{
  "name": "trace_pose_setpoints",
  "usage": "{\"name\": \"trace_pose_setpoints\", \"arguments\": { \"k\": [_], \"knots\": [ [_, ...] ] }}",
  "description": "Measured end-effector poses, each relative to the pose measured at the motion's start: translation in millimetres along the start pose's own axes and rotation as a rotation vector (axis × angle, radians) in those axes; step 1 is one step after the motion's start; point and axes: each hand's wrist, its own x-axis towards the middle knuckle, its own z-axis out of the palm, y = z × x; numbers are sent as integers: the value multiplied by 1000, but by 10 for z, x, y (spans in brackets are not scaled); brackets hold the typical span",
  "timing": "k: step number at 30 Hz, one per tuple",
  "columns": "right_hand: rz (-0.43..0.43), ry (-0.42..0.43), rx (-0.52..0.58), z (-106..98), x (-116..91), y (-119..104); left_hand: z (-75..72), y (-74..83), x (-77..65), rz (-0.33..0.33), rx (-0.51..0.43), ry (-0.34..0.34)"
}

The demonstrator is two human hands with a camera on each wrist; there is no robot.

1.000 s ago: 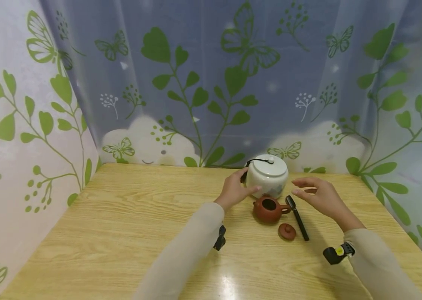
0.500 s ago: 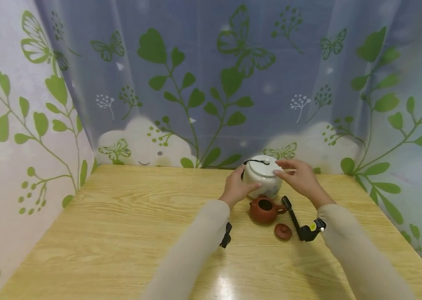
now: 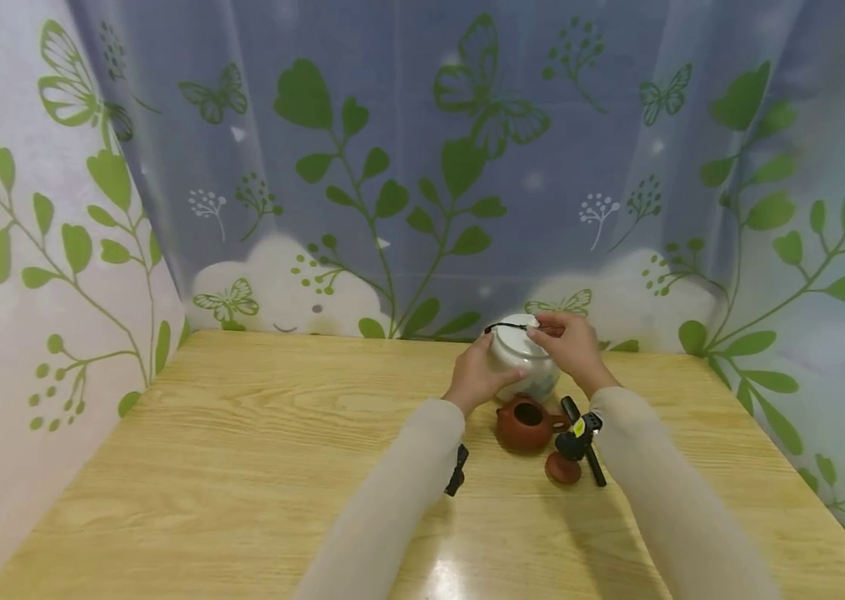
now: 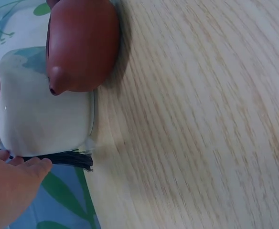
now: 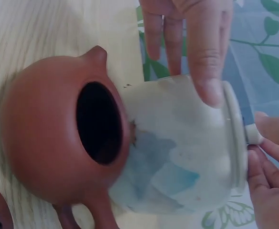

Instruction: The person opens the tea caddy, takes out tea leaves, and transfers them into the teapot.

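Note:
A white lidded jar with a blue-grey painted patch stands near the table's back edge. My left hand holds it from the left, thumb across its front and fingers around the far side, by a black tassel. On the jar's top, my right hand pinches the small white knob of the lid, which sits on the jar. A black cord runs from the knob to the left. Close in front of the jar is a reddish-brown teapot, its mouth uncovered.
The teapot's small round lid lies on the wooden table, in front of the teapot. To its right is a slim black tool with a wider end, partly hidden by the right wrist camera. Patterned curtain hangs behind the table.
My right hand has moved left from beside the jar, over its top, and now pinches the lid's knob. The left hand keeps its hold on the jar.

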Motion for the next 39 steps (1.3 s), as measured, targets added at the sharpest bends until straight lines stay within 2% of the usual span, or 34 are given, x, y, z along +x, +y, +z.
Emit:
{"name": "trace_pose_setpoints", "arguments": {
  "k": [6,16,25,30,39],
  "knots": [
    [-8,65,-37,124,62,3,26,-18,6,2,-26,5],
    [-24,77,-77,192,97,17,41,-31,33,-28,-44,-15],
    [-24,70,-91,169,112,9,49,-26,99,-7,-42,-33],
    [-14,57,-71,213,100,48,58,-60,75,-45,-50,-70],
    [-12,176,-63,249,127,74,96,-32,115,-51,-3,-24]
  ]
}}
